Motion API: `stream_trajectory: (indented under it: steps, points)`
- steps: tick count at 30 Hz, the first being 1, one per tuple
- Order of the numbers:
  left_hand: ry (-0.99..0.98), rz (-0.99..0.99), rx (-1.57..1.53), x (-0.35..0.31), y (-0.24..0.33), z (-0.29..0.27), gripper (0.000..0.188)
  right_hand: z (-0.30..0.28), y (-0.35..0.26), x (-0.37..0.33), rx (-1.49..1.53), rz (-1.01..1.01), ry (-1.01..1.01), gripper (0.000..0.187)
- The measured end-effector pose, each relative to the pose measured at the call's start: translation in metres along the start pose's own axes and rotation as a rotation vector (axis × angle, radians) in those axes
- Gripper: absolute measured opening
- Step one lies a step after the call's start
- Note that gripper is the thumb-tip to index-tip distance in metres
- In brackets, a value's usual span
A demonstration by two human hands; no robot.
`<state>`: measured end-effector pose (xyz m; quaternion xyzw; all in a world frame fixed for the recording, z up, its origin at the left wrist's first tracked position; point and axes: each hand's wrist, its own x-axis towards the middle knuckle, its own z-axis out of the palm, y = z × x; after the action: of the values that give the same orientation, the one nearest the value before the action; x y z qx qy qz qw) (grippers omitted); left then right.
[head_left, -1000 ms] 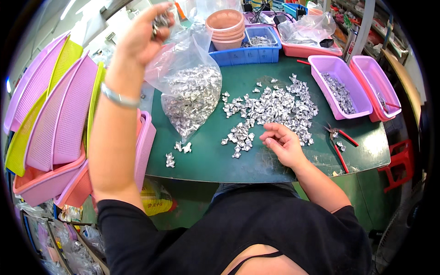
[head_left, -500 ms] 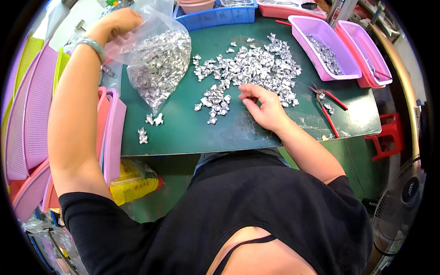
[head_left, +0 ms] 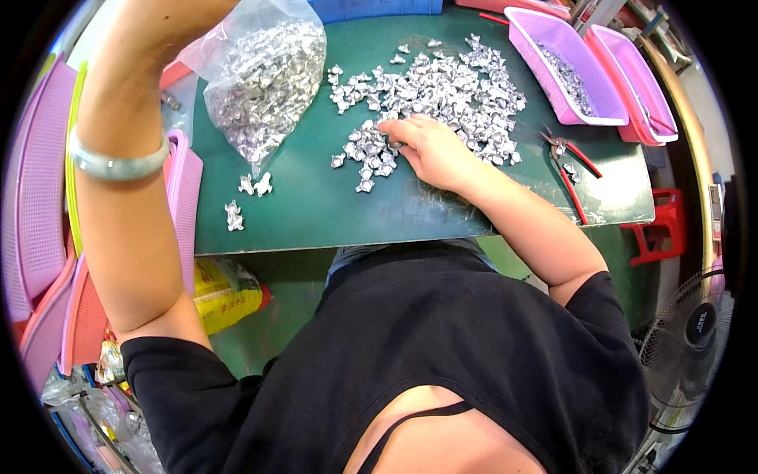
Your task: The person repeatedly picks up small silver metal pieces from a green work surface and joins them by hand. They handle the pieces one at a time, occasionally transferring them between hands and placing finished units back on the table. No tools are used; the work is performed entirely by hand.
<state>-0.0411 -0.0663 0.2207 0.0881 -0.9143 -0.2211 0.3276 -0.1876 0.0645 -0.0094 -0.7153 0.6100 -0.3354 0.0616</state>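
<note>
Small silver metal figures (head_left: 442, 87) lie in a loose pile on the green tabletop. At the pile's near left side is my right hand (head_left: 438, 152), its thumb and fingers bent together around a small silver figure that they mostly cover. My left arm, with a pale green bangle (head_left: 118, 162), reaches up past a clear plastic bag (head_left: 268, 79) full of the same figures. The left hand (head_left: 178, 20) is raised close to the camera and cut off by the upper edge, so its fingers are out of sight. Three loose figures (head_left: 234, 216) lie below the bag's tip.
Red-handled pliers (head_left: 570, 170) lie right of the pile. Beyond them a purple basket (head_left: 564, 71) holds small silver pieces, beside a pink basket (head_left: 632, 87). A blue bin (head_left: 375, 8) stands at the back. Stacked baskets (head_left: 35, 189) crowd the left; a fan (head_left: 687, 340) stands lower right.
My left hand has lifted off the bag's top, toward the camera and partly out of view. My right hand has moved left, onto the figures. The whole view has shifted slightly.
</note>
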Motion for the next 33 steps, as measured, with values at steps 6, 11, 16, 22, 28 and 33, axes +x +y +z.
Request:
stream_trajectory:
  steps: [6, 11, 16, 22, 28, 33]
  points:
    - [-0.087, -0.094, -0.225, -0.044, -0.016, 0.051, 0.013, 0.002, 0.015, -0.013, -0.051, -0.007, 0.095, 0.031]
    - [-0.333, -0.764, -0.620, -0.120, -0.060, 0.110, 0.015, -0.005, 0.004, -0.011, 0.239, 0.122, 0.076, 0.038]
    - [-0.248, -0.951, -0.986, -0.152, -0.060, 0.153, 0.020, -0.010, -0.006, -0.012, 0.505, 0.223, 0.093, 0.040]
    - [-0.172, -1.032, -1.131, -0.153, -0.060, 0.159, 0.022, -0.006, -0.019, -0.009, 0.563, 0.106, 0.115, 0.043]
    - [-0.127, -1.060, -1.197, -0.158, -0.065, 0.155, 0.020, -0.004, -0.005, -0.012, 0.500, 0.223, 0.074, 0.043]
    - [-0.120, -1.070, -1.280, -0.160, -0.066, 0.153, 0.020, 0.001, -0.008, -0.012, 0.112, 0.101, 0.007, 0.045]
